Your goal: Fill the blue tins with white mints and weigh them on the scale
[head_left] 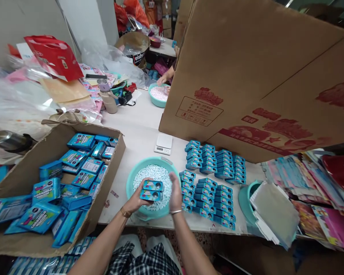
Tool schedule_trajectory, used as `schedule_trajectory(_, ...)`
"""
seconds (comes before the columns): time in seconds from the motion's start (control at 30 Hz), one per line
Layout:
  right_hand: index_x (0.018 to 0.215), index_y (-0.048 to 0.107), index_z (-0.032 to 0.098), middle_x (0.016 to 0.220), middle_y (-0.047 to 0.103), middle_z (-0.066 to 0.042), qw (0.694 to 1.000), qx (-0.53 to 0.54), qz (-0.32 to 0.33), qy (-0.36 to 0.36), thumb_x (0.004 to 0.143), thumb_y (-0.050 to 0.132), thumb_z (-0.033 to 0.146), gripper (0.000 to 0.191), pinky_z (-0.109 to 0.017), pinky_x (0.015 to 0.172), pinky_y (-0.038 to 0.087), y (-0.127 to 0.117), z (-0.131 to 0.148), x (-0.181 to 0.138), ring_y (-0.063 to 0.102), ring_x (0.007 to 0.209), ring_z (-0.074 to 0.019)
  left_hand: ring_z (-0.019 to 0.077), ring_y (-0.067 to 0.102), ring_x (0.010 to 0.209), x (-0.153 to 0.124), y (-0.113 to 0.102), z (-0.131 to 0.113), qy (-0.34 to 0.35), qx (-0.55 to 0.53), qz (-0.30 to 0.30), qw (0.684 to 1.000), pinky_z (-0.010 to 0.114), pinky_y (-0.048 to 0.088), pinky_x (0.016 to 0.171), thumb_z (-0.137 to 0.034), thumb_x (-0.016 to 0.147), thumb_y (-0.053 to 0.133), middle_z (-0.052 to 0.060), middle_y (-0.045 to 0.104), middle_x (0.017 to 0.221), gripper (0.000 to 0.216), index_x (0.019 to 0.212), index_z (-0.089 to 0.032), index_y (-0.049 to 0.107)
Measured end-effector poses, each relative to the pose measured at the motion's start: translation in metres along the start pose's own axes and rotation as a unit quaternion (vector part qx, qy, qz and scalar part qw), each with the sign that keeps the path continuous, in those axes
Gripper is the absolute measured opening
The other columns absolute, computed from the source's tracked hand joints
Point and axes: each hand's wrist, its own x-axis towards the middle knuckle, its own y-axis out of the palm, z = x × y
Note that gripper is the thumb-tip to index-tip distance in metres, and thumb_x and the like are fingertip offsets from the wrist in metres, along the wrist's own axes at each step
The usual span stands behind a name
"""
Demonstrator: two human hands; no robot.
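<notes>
My left hand [136, 200] and my right hand [175, 191] hold two small blue tins [151, 190] between them, stacked one against the other. Both hands hover over a teal basin [132, 179] filled with small white tablets [153, 172]. The fingers of each hand curl round the ends of the tins. Right of the basin, several rows of the same blue tins [209, 193] lie in neat lines on the white table [137, 133].
An open cardboard box [106, 183] of blue packets stands at the left. A small white scale [163, 144] sits behind the basin. A big cardboard carton [246, 76] looms at the right. Farther back another person's hand [162, 79] rests by a second teal basin [153, 97].
</notes>
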Motion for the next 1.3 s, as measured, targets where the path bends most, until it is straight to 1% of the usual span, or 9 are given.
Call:
schedule_trajectory(0.13, 0.11, 0.072, 0.022, 0.125, 0.069, -0.005, 0.997, -0.033, 0.054, 0.033, 0.088, 0.045, 0.061, 0.052, -0.039, 0.109, 0.034, 0.013, -0.004, -0.016, 0.055, 0.126, -0.0255, 0.025, 0.058, 0.107, 0.003, 0.017, -0.004, -0.01, 0.017, 0.017, 1.0, 0.036, 0.046, 0.096, -0.012, 0.052, 0.081, 0.005, 0.057, 0.12, 0.087, 0.13, -0.026, 0.044)
schedule_trajectory(0.53, 0.11, 0.069, 0.021, 0.113, 0.072, -0.012, 0.994, 0.034, -0.012, 0.099, 0.081, 0.054, 0.064, 0.054, -0.046, 0.095, 0.047, -0.067, 0.031, 0.016, 0.065, 0.109, -0.0304, 0.0271, 0.059, 0.109, -0.009, 0.018, -0.036, -0.031, -0.009, 0.027, 0.999, 0.035, 0.048, 0.093, -0.015, 0.056, 0.082, 0.005, 0.059, 0.121, 0.088, 0.133, -0.028, 0.04)
schedule_trajectory(0.63, 0.131, 0.058, 0.022, 0.126, 0.065, -0.012, 0.993, -0.078, 0.085, 0.015, 0.083, 0.059, 0.055, 0.058, -0.048, 0.1, 0.044, -0.062, 0.048, 0.003, 0.061, 0.116, -0.0303, 0.0256, 0.062, 0.102, -0.007, 0.02, -0.03, -0.065, -0.019, 0.013, 0.998, 0.034, 0.05, 0.086, -0.014, 0.057, 0.08, 0.004, 0.061, 0.119, 0.094, 0.138, -0.029, 0.033)
schedule_trajectory(0.7, 0.145, 0.045, 0.025, 0.143, 0.053, -0.01, 0.949, -0.201, 0.218, -0.104, 0.08, 0.066, 0.042, 0.07, -0.048, 0.109, 0.037, -0.053, 0.065, -0.007, 0.049, 0.13, -0.0309, 0.0251, 0.062, 0.101, 0.0, 0.026, -0.028, -0.059, 0.019, 0.032, 0.998, 0.035, 0.05, 0.086, -0.012, 0.059, 0.075, 0.005, 0.059, 0.122, 0.092, 0.139, -0.028, 0.033)
schedule_trajectory(0.77, 0.152, 0.031, 0.027, 0.153, 0.041, -0.007, 0.856, -0.336, 0.326, -0.22, 0.075, 0.069, 0.028, 0.086, -0.048, 0.115, 0.031, -0.043, 0.084, -0.013, 0.037, 0.139, -0.0315, 0.0274, 0.058, 0.111, 0.013, 0.035, -0.028, -0.021, 0.083, 0.06, 0.995, 0.039, 0.048, 0.095, -0.009, 0.059, 0.071, 0.006, 0.054, 0.132, 0.09, 0.14, -0.028, 0.036)
schedule_trajectory(0.87, 0.156, 0.017, 0.023, 0.152, 0.039, -0.012, 0.715, -0.524, 0.352, -0.301, 0.071, 0.063, 0.016, 0.097, -0.048, 0.111, 0.034, -0.032, 0.112, -0.005, 0.039, 0.132, -0.0328, 0.0319, 0.038, 0.138, 0.044, 0.055, -0.036, 0.047, 0.161, 0.071, 0.983, 0.046, 0.03, 0.116, -0.006, 0.059, 0.067, 0.008, 0.039, 0.15, 0.093, 0.144, -0.028, 0.034)
schedule_trajectory(0.93, 0.157, 0.012, 0.02, 0.145, 0.043, -0.015, 0.656, -0.605, 0.325, -0.313, 0.069, 0.062, 0.014, 0.101, -0.046, 0.103, 0.04, -0.029, 0.128, 0.014, 0.044, 0.122, -0.032, 0.0311, 0.024, 0.147, 0.067, 0.071, -0.044, 0.082, 0.187, 0.059, 0.977, 0.048, 0.017, 0.122, -0.007, 0.061, 0.067, 0.01, 0.029, 0.157, 0.1, 0.15, -0.026, 0.024)
schedule_trajectory(1.13, 0.155, 0.015, 0.02, 0.129, 0.05, -0.013, 0.61, -0.686, 0.253, -0.307, 0.072, 0.063, 0.02, 0.096, -0.039, 0.096, 0.038, -0.034, 0.145, 0.115, 0.044, 0.111, -0.0283, 0.0316, 0.024, 0.148, 0.094, 0.089, -0.061, 0.118, 0.152, -0.162, 0.968, 0.053, 0.02, 0.12, -0.026, 0.066, 0.075, 0.017, 0.027, 0.156, 0.112, 0.153, -0.024, 0.005)
schedule_trajectory(1.3, 0.154, 0.021, 0.022, 0.131, 0.051, -0.014, 0.588, -0.744, 0.223, -0.227, 0.07, 0.064, 0.013, 0.095, -0.039, 0.1, 0.032, -0.03, 0.101, 0.194, 0.047, 0.115, -0.0284, 0.0341, 0.052, 0.131, 0.02, 0.054, -0.038, -0.015, 0.043, -0.26, 0.965, 0.05, 0.045, 0.106, -0.054, 0.068, 0.074, 0.019, 0.053, 0.14, 0.089, 0.141, -0.02, 0.037)
